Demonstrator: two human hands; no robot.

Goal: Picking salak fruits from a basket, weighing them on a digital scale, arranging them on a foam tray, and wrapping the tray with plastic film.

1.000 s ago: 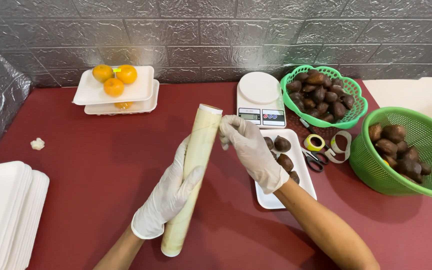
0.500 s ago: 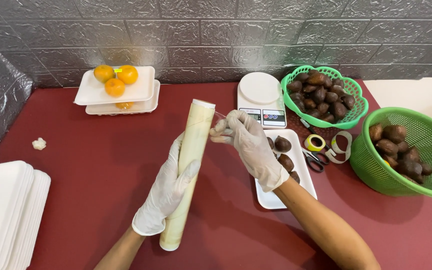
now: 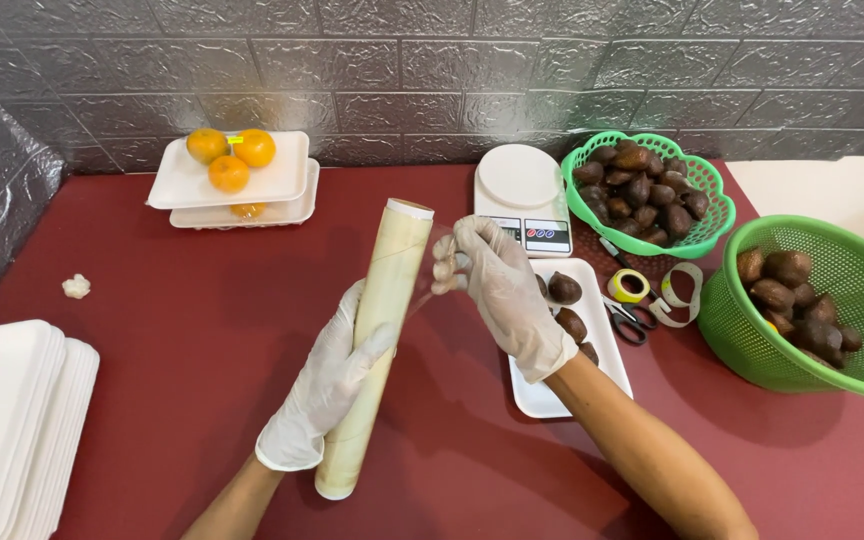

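The roll of cling film [image 3: 376, 340] stands tilted over the red table [image 3: 182, 340] — its long axis runs from the lower end resting near the table's front edge up and slightly to the right, the open top end pointing toward the grey wall. The left hand [image 3: 327, 385] is wrapped around the roll's lower middle in a thin glove, fingers closed about the tube, so it carries the roll. The right hand [image 3: 497, 290], also gloved, sits just to the right of the roll's upper part; its fingertips [image 3: 444, 268] are pinched together on the loose clear edge of the film, which stretches as a short transparent sheet between roll and fingers. The film thus lies to the left of the right hand's pinch — the pull runs across the roll's axis, toward the right.

Under the right wrist lies a white foam tray [image 3: 592, 345] with dark brown fruits, beside it scissors [image 3: 627, 320] and a tape roll [image 3: 634, 287]. Behind stand a kitchen scale [image 3: 520, 185] and two green baskets of the same fruit.
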